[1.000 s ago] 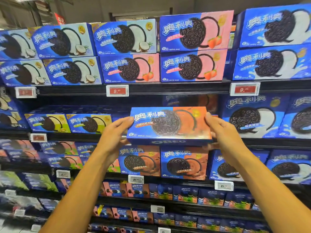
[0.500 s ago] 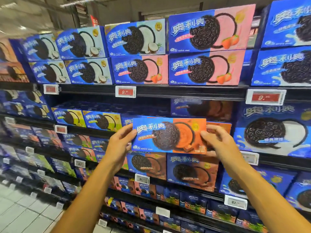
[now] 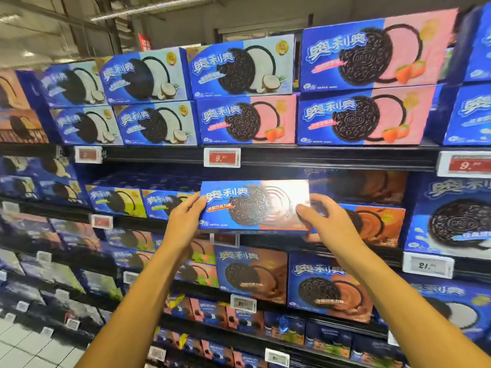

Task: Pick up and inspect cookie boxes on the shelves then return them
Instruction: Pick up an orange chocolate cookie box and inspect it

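I hold a blue and orange chocolate cookie box (image 3: 252, 205) upright in front of the middle shelf, its printed face toward me with glare on its right half. My left hand (image 3: 183, 221) grips its left end, thumb on the front. My right hand (image 3: 326, 224) grips its right end, thumb over the lower right corner. Just behind and to the right on the shelf stands a matching chocolate box (image 3: 372, 224), with another dim one above it.
The top shelf carries coconut boxes (image 3: 148, 75) and strawberry boxes (image 3: 366, 49). A large white-cream box (image 3: 451, 216) stands at right. Red price tags (image 3: 221, 157) line the shelf edge (image 3: 318, 158). Lower shelves hold more chocolate boxes (image 3: 252, 274). Tiled floor (image 3: 32, 349) lies lower left.
The box has tilted so that its face catches light, and glare now covers the orange half. My view has moved closer and rightward. Both hands keep their grip on the ends.
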The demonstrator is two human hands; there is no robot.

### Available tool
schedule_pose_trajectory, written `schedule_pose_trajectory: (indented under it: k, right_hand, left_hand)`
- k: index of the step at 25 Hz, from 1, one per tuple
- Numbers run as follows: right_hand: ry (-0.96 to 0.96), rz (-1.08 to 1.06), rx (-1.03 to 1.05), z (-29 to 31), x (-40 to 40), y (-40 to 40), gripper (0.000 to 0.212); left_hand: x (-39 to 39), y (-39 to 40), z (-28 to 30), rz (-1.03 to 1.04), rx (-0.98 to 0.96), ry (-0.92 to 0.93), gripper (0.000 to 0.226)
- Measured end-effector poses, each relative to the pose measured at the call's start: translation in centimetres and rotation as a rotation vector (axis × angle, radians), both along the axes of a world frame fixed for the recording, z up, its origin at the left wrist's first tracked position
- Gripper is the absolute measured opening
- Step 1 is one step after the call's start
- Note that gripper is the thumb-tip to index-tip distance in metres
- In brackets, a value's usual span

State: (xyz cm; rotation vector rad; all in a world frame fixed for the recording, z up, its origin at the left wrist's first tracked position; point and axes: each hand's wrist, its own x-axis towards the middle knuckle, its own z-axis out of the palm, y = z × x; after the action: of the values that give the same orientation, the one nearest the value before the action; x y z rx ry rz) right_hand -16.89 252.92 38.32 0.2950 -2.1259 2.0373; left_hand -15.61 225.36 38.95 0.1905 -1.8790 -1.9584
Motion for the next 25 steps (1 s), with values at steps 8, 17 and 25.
schedule_pose_trajectory:
  k: [8,17,25]
  right_hand:
    - [-0.013,-0.232,0.016,0.0,-2.4,-5.0,0.040]
    - [0.174,-0.509,0.116,1.7,-3.3,-7.4,0.029]
    - [0.218,-0.755,0.347,1.4,-5.3,-6.8,0.042]
  left_hand:
    - [-5.0,-5.2,0.8,-0.294,-0.094,0.046,0.013]
    - [-9.7,-6.7,1.2,-0.374,-0.180,0.140,0.036]
    - [-12.1,-5.6,1.4,-0.331,-0.223,0.203,0.034]
